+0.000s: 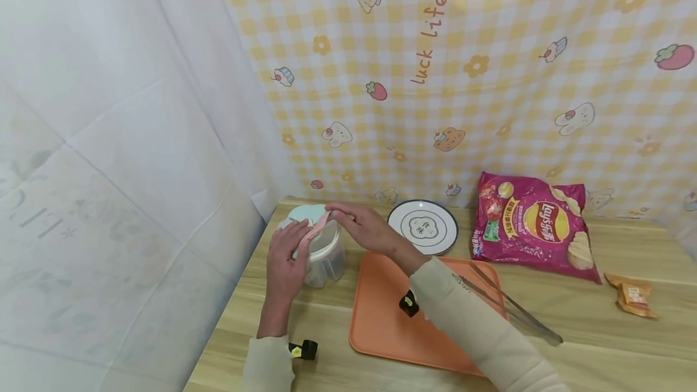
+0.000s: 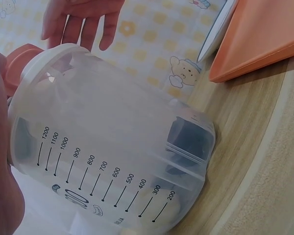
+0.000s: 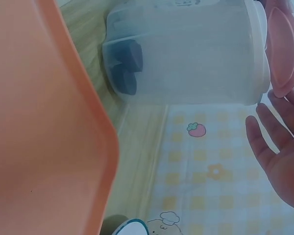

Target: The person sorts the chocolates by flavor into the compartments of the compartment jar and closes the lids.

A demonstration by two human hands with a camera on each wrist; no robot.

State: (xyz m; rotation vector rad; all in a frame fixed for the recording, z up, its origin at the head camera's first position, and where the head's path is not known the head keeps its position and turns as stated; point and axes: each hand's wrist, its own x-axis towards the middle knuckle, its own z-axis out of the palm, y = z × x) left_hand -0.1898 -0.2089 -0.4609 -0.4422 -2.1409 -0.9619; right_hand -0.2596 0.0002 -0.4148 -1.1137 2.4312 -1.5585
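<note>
A clear, divided storage canister [image 1: 327,262] with a white rim stands on the table at the left. It bears volume marks, and dark blue pieces [image 3: 127,63] show through its wall at the bottom. Its pink lid flap [image 1: 317,227] is tilted up, while a mint-green flap [image 1: 307,212] lies behind. My left hand [image 1: 287,259] pinches the pink flap from the left, thumb on the near side. From the right, my right hand [image 1: 367,231] touches the flap's far end with fingertips, its other fingers extended and spread [image 3: 284,152].
An orange tray [image 1: 381,331] lies right of the canister, metal tongs [image 1: 523,313] across its right edge. Behind it are a white plate [image 1: 422,227] with a dark rim and a purple bag of chips [image 1: 530,225]. An orange packet [image 1: 634,296] sits far right.
</note>
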